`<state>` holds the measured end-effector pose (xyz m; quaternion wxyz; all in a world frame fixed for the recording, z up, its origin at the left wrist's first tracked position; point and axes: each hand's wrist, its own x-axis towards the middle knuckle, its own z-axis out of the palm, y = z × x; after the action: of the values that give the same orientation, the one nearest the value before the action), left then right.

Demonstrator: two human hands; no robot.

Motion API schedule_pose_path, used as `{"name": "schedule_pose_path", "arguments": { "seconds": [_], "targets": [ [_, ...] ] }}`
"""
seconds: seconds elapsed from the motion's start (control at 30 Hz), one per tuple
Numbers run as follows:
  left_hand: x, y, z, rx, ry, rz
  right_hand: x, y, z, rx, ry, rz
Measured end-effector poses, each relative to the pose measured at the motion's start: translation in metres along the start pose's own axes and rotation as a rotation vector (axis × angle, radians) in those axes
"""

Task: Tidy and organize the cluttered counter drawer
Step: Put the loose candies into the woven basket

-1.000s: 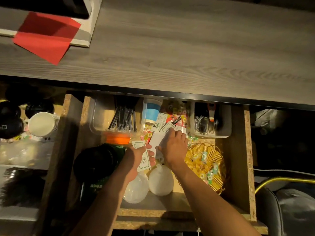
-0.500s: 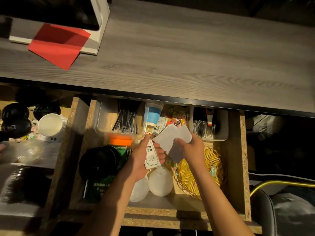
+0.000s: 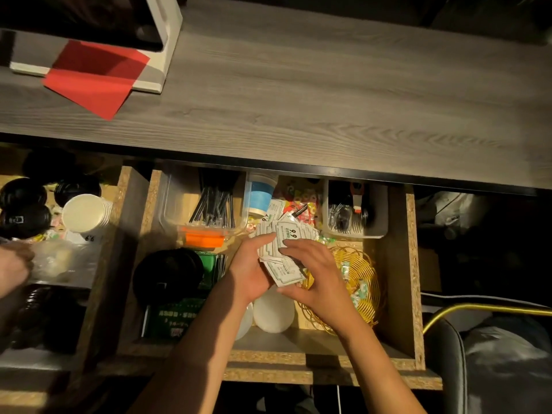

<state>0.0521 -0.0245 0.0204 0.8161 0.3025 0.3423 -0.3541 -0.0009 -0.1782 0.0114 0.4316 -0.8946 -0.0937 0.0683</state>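
Note:
The open wooden drawer [image 3: 413,264] sits under the grey counter. Over its middle, both hands hold a fanned stack of white coupon cards [image 3: 283,237] printed with "9.9". My left hand [image 3: 254,264] grips the stack from the left, thumb on top. My right hand [image 3: 310,267] holds it from the right, fingers curled over the cards' face and thumb under the lower edge. More loose cards [image 3: 273,209] lie in the drawer behind the stack.
In the drawer: a clear tub of black straws [image 3: 213,204], a blue-banded cup [image 3: 260,194], an orange item [image 3: 204,239], black lids [image 3: 167,274], green packets [image 3: 209,264], white lids [image 3: 273,312], a yellow wire basket [image 3: 358,282], a cutlery tub [image 3: 354,218]. Another person's hand [image 3: 13,264] shows at the left edge.
My right hand has brought its white cards onto those in my left hand. Both hands now hold one fanned stack together above the drawer's middle.

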Motion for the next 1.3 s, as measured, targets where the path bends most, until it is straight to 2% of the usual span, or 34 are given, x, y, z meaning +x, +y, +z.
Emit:
{"name": "schedule_pose_path", "arguments": {
  "seconds": [0.1, 0.23, 0.3, 0.43, 0.47, 0.57, 0.73, 0.8, 0.83, 0.9, 0.97, 1.03, 1.1, 1.17, 1.23, 1.3],
  "targets": [
    [-0.001, -0.002, -0.001, -0.044, -0.018, 0.034, 0.000, -0.008, -0.006, 0.108, -0.024, 0.053],
    [-0.005, -0.008, 0.006, -0.054, -0.024, -0.024, 0.005, -0.015, -0.011, 0.172, 0.091, 0.170],
    [-0.007, -0.010, 0.012, -0.014, 0.004, -0.024, 0.008, -0.022, -0.015, 0.314, 0.132, 0.235],
    [-0.010, -0.008, 0.018, 0.041, 0.043, 0.058, 0.018, -0.035, -0.019, 0.741, 0.493, 0.532],
    [-0.011, -0.008, 0.019, 0.056, 0.041, 0.081, 0.021, -0.036, -0.018, 0.810, 0.521, 0.628],
    [-0.016, -0.011, 0.026, 0.143, 0.006, 0.094, 0.028, -0.037, -0.017, 0.857, 0.332, 0.777],
    [-0.020, -0.012, 0.029, 0.186, -0.025, 0.055, 0.029, -0.045, -0.018, 0.513, 0.067, 0.555],
    [-0.021, -0.012, 0.029, 0.166, 0.025, 0.071, 0.027, -0.043, -0.018, 0.518, -0.035, 0.544],
    [-0.020, -0.013, 0.030, 0.169, 0.041, 0.087, 0.026, -0.045, -0.018, 0.601, -0.021, 0.583],
    [-0.018, -0.016, 0.032, 0.118, 0.066, 0.136, 0.022, -0.046, -0.018, 0.911, 0.176, 0.736],
    [-0.019, -0.015, 0.034, -0.029, 0.060, 0.199, 0.019, -0.048, -0.016, 1.213, 0.383, 0.839],
    [-0.022, -0.012, 0.037, -0.180, 0.016, 0.246, 0.015, -0.052, -0.010, 1.416, 0.497, 0.906],
    [-0.023, -0.013, 0.041, -0.208, 0.004, 0.284, 0.018, -0.059, -0.005, 1.558, 0.538, 0.994],
    [-0.020, -0.020, 0.044, -0.126, 0.051, 0.354, 0.026, -0.064, -0.003, 1.677, 0.522, 1.020],
    [-0.019, -0.027, 0.045, -0.033, 0.074, 0.425, 0.035, -0.065, -0.003, 1.732, 0.536, 1.049],
    [-0.020, -0.025, 0.045, -0.035, 0.066, 0.503, 0.041, -0.065, -0.003, 1.751, 0.559, 1.115]
  ]
}}
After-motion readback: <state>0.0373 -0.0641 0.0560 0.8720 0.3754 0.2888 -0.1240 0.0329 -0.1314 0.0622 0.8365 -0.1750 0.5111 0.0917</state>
